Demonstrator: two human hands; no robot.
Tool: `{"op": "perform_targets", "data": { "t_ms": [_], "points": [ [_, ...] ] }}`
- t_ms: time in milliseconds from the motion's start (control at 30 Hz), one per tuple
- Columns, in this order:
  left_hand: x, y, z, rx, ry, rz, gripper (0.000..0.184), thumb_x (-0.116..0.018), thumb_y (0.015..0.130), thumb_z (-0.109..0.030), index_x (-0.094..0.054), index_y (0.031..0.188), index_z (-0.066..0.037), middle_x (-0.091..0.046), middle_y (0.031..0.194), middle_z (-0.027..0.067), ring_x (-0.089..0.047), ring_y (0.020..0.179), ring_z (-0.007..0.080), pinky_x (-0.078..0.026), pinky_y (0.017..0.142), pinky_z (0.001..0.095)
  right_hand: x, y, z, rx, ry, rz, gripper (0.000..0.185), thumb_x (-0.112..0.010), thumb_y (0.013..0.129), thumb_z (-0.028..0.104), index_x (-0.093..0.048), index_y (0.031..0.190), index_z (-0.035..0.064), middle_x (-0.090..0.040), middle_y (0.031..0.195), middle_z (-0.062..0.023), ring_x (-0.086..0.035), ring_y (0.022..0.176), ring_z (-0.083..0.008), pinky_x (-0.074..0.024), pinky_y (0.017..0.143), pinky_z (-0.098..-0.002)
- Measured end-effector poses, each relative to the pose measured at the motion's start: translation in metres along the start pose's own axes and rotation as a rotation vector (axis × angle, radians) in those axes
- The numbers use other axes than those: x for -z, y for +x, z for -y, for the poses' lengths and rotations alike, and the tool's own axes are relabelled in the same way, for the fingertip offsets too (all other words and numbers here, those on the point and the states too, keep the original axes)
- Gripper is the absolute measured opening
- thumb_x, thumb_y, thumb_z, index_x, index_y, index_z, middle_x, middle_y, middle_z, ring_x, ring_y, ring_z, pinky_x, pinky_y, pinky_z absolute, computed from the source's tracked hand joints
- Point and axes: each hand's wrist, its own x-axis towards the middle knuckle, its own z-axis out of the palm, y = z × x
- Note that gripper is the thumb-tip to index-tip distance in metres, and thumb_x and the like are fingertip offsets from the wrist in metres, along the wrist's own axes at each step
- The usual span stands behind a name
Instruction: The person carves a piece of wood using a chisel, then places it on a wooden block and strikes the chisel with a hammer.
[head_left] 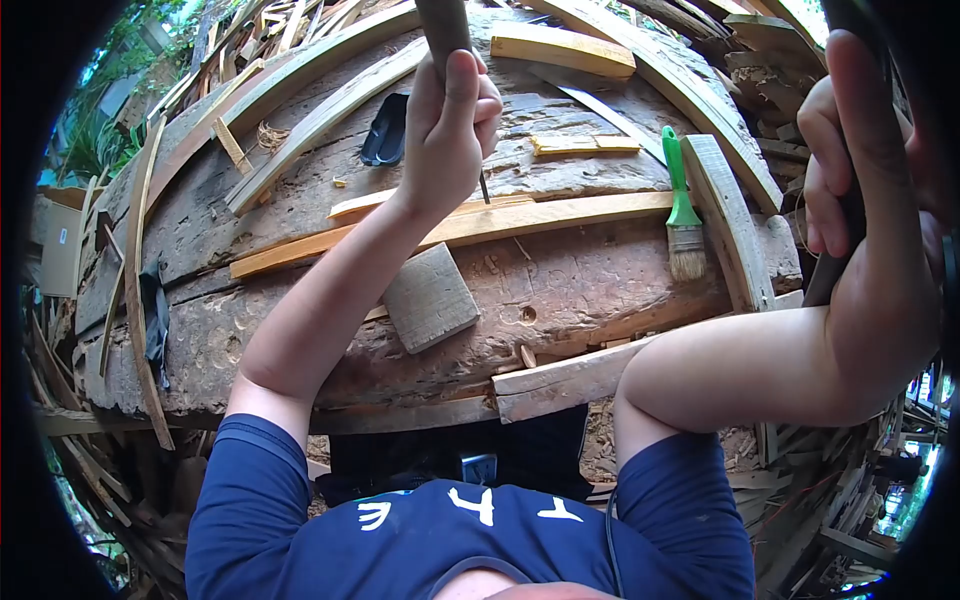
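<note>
My left hand (450,135) is closed around a thick rod-like handle (441,20) at the top centre; a thin dark shaft shows below the fist, over the wood strips. At the right edge my right hand (870,160), raised close to the camera, has its fingers curled round a dark object (850,190) that I cannot make out. Beneath my left hand a long wood strip (570,217) lies across the worn workbench (600,270). A square wooden block (432,298) rests just in front of that strip. The green-handled brush (684,205) lies at the strip's right end.
A black object (385,130) lies left of my left hand. Behind it are curved wood pieces (330,125) and a thick yellowish piece (563,50). A grey board (725,220) stands right of the brush. Scrap wood surrounds the bench, and a cardboard box (60,240) is at far left.
</note>
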Motion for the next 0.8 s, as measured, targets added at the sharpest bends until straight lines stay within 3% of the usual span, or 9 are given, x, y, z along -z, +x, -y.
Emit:
{"op": "perform_targets", "data": {
  "t_ms": [300, 367, 500, 800],
  "points": [
    [-0.003, -0.003, 0.001, 0.007, -0.081, 0.021, 0.036, -0.044, 0.11, -0.044, -0.046, 0.109, -0.008, -0.045, 0.067, -0.0042, -0.032, 0.047, 0.0015, -0.025, 0.041, 0.0205, -0.003, -0.002, 0.0, -0.003, -0.009, -0.003, 0.036, -0.064, 0.103, 0.022, -0.063, 0.135, 0.0051, -0.07, 0.111, -0.0064, -0.059, 0.08, -0.0057, -0.0437, 0.065, -0.022],
    [-0.002, -0.004, 0.001, 0.008, 0.005, 0.056, 0.042, -0.041, 0.109, -0.052, -0.043, 0.114, -0.011, -0.042, 0.075, -0.003, -0.027, 0.053, 0.0018, -0.021, 0.045, 0.0209, -0.004, -0.001, 0.0, -0.001, -0.012, -0.003, 0.036, -0.064, 0.103, 0.022, -0.063, 0.135, 0.0052, -0.07, 0.112, -0.0064, -0.059, 0.08, -0.0057, -0.0437, 0.065, -0.0219],
    [-0.002, -0.005, 0.001, 0.005, 0.004, 0.069, 0.043, -0.041, 0.109, -0.052, -0.043, 0.113, -0.01, -0.042, 0.074, -0.0031, -0.028, 0.053, 0.0017, -0.021, 0.045, 0.0207, -0.005, -0.001, 0.0, -0.003, -0.021, -0.007, 0.036, -0.064, 0.103, 0.022, -0.063, 0.135, 0.0052, -0.07, 0.112, -0.0064, -0.059, 0.08, -0.0058, -0.0439, 0.065, -0.0219],
    [-0.011, -0.011, 0.002, -0.081, 0.198, 0.212, 0.045, -0.043, 0.108, -0.051, -0.043, 0.095, -0.007, -0.044, 0.074, -0.0019, -0.031, 0.052, 0.0024, -0.026, 0.045, 0.021, -0.009, -0.002, 0.001, -0.002, -0.053, 0.02, 0.037, -0.064, 0.103, 0.021, -0.063, 0.136, 0.0053, -0.07, 0.113, -0.0064, -0.059, 0.081, -0.0059, -0.0443, 0.066, -0.0219]
  ]
}}
